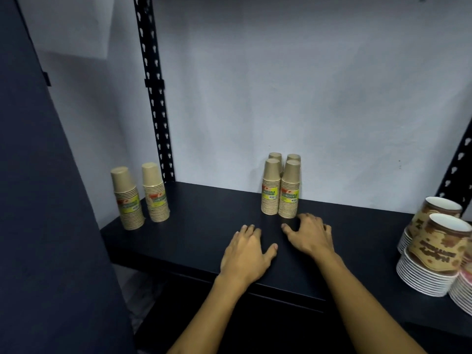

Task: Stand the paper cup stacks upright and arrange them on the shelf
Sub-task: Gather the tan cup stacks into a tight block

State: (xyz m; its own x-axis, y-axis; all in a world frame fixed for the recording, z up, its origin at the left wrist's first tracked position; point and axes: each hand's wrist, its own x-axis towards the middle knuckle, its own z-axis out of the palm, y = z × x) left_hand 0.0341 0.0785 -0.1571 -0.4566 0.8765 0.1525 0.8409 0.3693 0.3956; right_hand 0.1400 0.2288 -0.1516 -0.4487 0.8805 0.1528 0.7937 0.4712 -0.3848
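Observation:
Several brown paper cup stacks with yellow labels stand upright, rims down, on the black shelf (204, 226). A tight cluster of them (281, 190) stands against the back wall near the middle. Two more stacks (127, 200) (155, 195) stand at the shelf's left end. My left hand (246, 254) lies flat on the shelf, palm down, fingers spread, holding nothing. My right hand (309, 235) rests just in front of the middle cluster, fingers loosely spread and empty, its fingertips close to the right front stack's base.
Patterned brown-and-white cup stacks (434, 254) stand rims up at the shelf's right end, with a pink stack partly cut off by the frame. A black perforated upright (153, 98) rises behind the left stacks. A dark panel (38, 200) borders the left.

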